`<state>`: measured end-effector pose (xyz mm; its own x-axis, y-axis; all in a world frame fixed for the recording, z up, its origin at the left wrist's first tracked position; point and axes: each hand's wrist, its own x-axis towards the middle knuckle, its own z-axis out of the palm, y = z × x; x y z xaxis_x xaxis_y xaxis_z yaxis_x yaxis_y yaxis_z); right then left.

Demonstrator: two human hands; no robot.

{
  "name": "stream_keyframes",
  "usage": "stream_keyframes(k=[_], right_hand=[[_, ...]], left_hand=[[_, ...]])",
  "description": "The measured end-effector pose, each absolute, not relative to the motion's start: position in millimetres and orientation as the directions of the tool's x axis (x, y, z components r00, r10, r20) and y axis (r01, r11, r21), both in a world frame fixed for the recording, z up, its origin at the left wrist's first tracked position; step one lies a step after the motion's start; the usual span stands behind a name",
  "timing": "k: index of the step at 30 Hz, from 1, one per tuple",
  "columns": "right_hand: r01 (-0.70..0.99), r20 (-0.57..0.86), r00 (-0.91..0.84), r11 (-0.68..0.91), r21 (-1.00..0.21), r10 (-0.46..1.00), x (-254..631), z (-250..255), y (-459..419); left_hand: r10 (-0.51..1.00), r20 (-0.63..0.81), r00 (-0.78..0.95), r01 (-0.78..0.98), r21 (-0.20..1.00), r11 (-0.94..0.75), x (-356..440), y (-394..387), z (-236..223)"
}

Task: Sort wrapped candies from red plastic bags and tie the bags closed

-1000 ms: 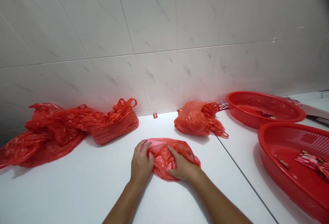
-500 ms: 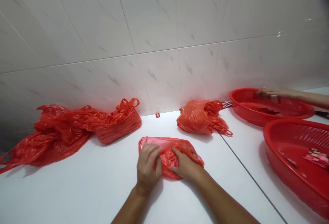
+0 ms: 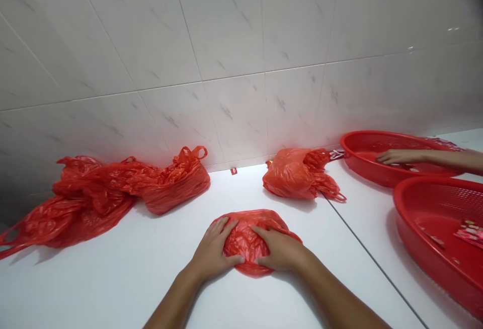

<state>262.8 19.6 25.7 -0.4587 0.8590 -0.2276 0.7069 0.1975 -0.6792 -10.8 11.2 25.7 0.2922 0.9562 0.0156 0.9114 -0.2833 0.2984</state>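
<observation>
A red plastic bag [image 3: 247, 243] lies low and crumpled on the white table in front of me. My left hand [image 3: 217, 248] grips its left side, thumb near the front edge and fingers curved over the back. On the other side, my right hand [image 3: 281, 248] clasps the bag, with its thumb and a fingertip over the crumpled middle. Some of the right fingers are hidden by the plastic. Whatever is inside the bag cannot be made out.
Several red bags [image 3: 90, 198] lie along the wall at left. A bunched red bag [image 3: 290, 174] sits behind my right hand. On the right stand a red basin [image 3: 362, 168], with another person's hand [image 3: 402, 157] in it, and a red basket [image 3: 418, 218] holding a patterned packet [image 3: 471, 232].
My left hand has come down onto the bag's left side and the bag's left edge has folded inward. The other person's hand has lowered in the far basin.
</observation>
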Motion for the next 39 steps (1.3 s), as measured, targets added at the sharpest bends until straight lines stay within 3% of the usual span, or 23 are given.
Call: stream_keyframes(k=[3, 10, 16, 22, 26, 30, 35, 39], right_hand=[[0.666, -0.146, -0.460, 0.231, -0.710, 0.876, 261.5, 28.2, 20.1], [0.572, 0.083, -0.303, 0.250, -0.781, 0.949, 261.5, 31.2, 30.5], [0.407, 0.010, -0.200, 0.092, -0.909, 0.980, 268.2, 23.6, 43.7], [0.507, 0.011, -0.231, 0.130, -0.852, 0.973, 267.1, 17.2, 45.5], [0.607, -0.065, -0.274, 0.120, -0.786, 0.960, 264.5, 12.9, 44.7], [0.653, -0.072, -0.326, 0.169, -0.738, 0.943, 262.2, 15.2, 43.6], [0.637, -0.094, -0.313, 0.136, -0.759, 0.945, 264.2, 25.4, 39.6], [0.594, -0.078, -0.322, 0.137, -0.792, 0.944, 266.9, 25.9, 38.8]], left_hand=[[0.957, 0.010, 0.291, 0.890, 0.366, -0.274, -11.6, 5.3, 15.4], [0.944, -0.015, 0.330, 0.874, 0.382, -0.299, -12.1, 2.6, 23.0], [0.949, -0.023, 0.315, 0.854, 0.442, -0.273, -14.1, 0.5, 20.7], [0.957, 0.109, 0.270, 0.763, 0.582, -0.281, -13.5, 2.1, 19.0], [0.938, 0.177, 0.297, 0.752, 0.563, -0.344, -12.3, 2.5, 24.6], [0.955, 0.178, 0.239, 0.780, 0.551, -0.298, -14.0, 4.8, 24.3], [0.957, 0.225, 0.184, 0.782, 0.556, -0.282, -19.5, 10.3, 20.2], [0.887, 0.407, 0.221, 0.757, 0.501, -0.418, -15.9, 5.9, 24.7]])
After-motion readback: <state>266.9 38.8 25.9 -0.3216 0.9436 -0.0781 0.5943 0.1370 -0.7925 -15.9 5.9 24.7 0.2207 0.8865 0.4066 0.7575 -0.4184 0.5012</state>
